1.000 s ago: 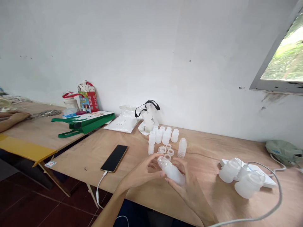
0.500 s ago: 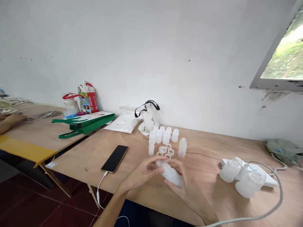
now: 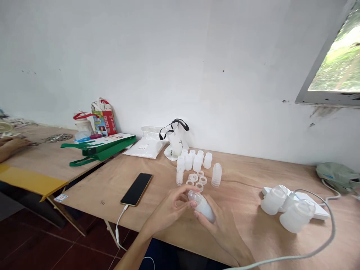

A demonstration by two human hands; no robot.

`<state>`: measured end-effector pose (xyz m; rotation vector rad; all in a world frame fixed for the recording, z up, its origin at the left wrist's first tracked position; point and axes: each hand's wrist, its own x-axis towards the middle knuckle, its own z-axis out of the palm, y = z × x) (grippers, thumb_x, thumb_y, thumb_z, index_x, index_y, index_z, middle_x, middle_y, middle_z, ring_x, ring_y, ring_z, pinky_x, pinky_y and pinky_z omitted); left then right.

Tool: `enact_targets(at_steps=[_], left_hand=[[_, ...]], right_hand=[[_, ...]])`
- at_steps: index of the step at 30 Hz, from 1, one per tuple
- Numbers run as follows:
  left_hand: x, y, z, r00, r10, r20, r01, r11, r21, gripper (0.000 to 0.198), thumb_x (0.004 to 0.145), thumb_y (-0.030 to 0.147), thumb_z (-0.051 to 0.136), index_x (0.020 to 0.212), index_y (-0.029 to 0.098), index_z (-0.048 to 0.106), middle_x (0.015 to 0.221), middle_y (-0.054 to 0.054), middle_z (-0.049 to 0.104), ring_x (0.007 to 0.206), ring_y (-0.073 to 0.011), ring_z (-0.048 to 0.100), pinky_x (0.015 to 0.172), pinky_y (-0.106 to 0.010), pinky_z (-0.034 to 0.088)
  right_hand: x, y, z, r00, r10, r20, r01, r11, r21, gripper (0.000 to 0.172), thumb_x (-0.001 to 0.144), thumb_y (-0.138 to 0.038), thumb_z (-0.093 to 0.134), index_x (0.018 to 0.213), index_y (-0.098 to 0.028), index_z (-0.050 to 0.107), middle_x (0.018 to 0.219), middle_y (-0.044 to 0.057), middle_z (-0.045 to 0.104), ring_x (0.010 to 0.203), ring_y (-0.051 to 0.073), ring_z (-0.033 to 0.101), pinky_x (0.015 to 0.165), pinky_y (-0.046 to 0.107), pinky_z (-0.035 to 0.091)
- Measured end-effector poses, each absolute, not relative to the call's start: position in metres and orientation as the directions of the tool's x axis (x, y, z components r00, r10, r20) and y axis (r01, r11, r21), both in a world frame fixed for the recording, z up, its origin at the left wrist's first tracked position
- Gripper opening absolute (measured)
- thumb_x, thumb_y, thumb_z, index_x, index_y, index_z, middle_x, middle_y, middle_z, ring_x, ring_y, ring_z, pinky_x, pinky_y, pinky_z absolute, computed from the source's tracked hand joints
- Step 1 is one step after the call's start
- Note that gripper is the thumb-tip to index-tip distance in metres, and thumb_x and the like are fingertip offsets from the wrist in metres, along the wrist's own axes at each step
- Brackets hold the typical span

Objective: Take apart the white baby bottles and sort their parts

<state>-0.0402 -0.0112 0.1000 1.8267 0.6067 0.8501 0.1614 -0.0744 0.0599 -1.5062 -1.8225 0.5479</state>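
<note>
Close to the table's front edge, a small translucent white bottle (image 3: 206, 210) with a clear domed cap (image 3: 194, 195) lies tilted between my hands. My left hand (image 3: 180, 204) grips the cap end with thumb and fingers. My right hand (image 3: 218, 221) is wrapped round the bottle's body, which it partly hides. Just beyond my fingers lie several white rings (image 3: 200, 180). Behind them stand several translucent bottles (image 3: 197, 164), with a stack of ribbed clear pieces (image 3: 179, 177) to the left and a stack of clear domed caps (image 3: 216, 175) to the right.
A phone (image 3: 137, 189) on a charging cable lies left. Two capped bottles (image 3: 297, 216) rest by a white device (image 3: 320, 213) with a cable at right. White plastic bags (image 3: 146, 146) and a green bag (image 3: 112, 149) sit behind. Another person's hand (image 3: 14, 144) is at far left.
The bottle has turned slightly more upright in my hands, and my right hand has shifted a little to the left. My left hand keeps its grip on the cap end.
</note>
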Motion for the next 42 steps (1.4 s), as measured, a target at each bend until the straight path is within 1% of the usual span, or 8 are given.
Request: enact_targets(at_steps=[11,17,21,25,28,30,37,42], left_hand=[[-0.034,-0.013,0.09,0.536,0.818,0.209,0.103,-0.309,0.946,0.031,0.093,0.045,0.067,0.117,0.025,0.066,0.101,0.0,0.07,0.084,-0.0169,0.066,0.073,-0.024,0.052],[-0.022,-0.013,0.078,0.396,0.889,0.232,0.224,-0.338,0.914,0.031,0.091,0.051,0.067,0.092,0.021,0.06,0.08,0.002,0.064,0.074,-0.016,0.059,0.065,-0.024,0.044],[-0.015,-0.011,0.073,0.273,0.913,0.303,0.375,-0.391,0.841,0.041,0.09,0.053,0.065,0.072,0.021,0.045,0.06,0.007,0.047,0.059,-0.0123,0.047,0.058,-0.024,0.033],[-0.019,-0.01,0.077,0.317,0.903,0.29,0.428,-0.409,0.806,0.041,0.092,0.056,0.061,0.073,0.021,0.049,0.059,0.007,0.045,0.058,-0.0126,0.046,0.057,-0.025,0.03],[-0.028,-0.011,0.088,0.505,0.831,0.236,0.28,-0.416,0.865,0.032,0.096,0.054,0.056,0.104,0.023,0.061,0.08,0.003,0.061,0.068,-0.0147,0.054,0.062,-0.024,0.038],[-0.032,-0.011,0.094,0.579,0.784,0.223,0.222,-0.415,0.882,0.035,0.098,0.053,0.055,0.117,0.024,0.06,0.093,0.0,0.066,0.073,-0.0154,0.056,0.063,-0.024,0.04],[-0.025,-0.009,0.085,0.426,0.868,0.254,0.298,-0.399,0.867,0.042,0.093,0.057,0.06,0.075,0.02,0.048,0.067,0.006,0.046,0.064,-0.0131,0.043,0.059,-0.024,0.031],[-0.022,-0.011,0.085,0.417,0.865,0.278,0.303,-0.421,0.855,0.04,0.095,0.056,0.056,0.078,0.02,0.056,0.069,0.004,0.05,0.065,-0.0138,0.044,0.059,-0.025,0.031]], right_hand=[[0.158,-0.065,0.042,-0.077,0.863,0.499,0.768,0.37,-0.523,0.028,0.097,-0.044,0.057,0.119,-0.028,0.062,0.096,0.001,0.078,0.079,0.021,0.075,0.066,0.028,0.054],[0.16,-0.063,0.032,-0.086,0.828,0.555,0.866,0.337,-0.369,0.016,0.095,-0.039,0.057,0.104,-0.027,0.064,0.091,0.002,0.077,0.078,0.022,0.074,0.063,0.028,0.051],[0.156,-0.063,0.029,-0.107,0.815,0.569,0.896,0.328,-0.3,0.017,0.094,-0.038,0.058,0.105,-0.027,0.064,0.091,0.003,0.077,0.076,0.023,0.073,0.064,0.03,0.049],[0.151,-0.066,0.038,-0.073,0.871,0.486,0.834,0.321,-0.449,0.02,0.094,-0.04,0.057,0.108,-0.027,0.064,0.092,0.002,0.078,0.079,0.024,0.074,0.063,0.029,0.049],[0.153,-0.07,0.051,-0.031,0.951,0.308,0.724,0.234,-0.649,0.023,0.097,-0.046,0.055,0.109,-0.029,0.064,0.09,-0.002,0.078,0.077,0.021,0.074,0.062,0.027,0.048],[0.155,-0.073,0.058,-0.032,0.974,0.226,0.698,0.183,-0.693,0.025,0.097,-0.05,0.054,0.109,-0.03,0.063,0.085,-0.004,0.077,0.073,0.021,0.073,0.061,0.027,0.046],[0.156,-0.07,0.047,-0.022,0.957,0.291,0.807,0.189,-0.56,0.023,0.094,-0.048,0.058,0.105,-0.029,0.064,0.088,-0.001,0.077,0.074,0.024,0.073,0.06,0.028,0.042],[0.156,-0.068,0.042,-0.042,0.927,0.372,0.813,0.248,-0.526,0.022,0.095,-0.044,0.057,0.11,-0.029,0.062,0.087,-0.001,0.077,0.072,0.023,0.073,0.057,0.027,0.043]])
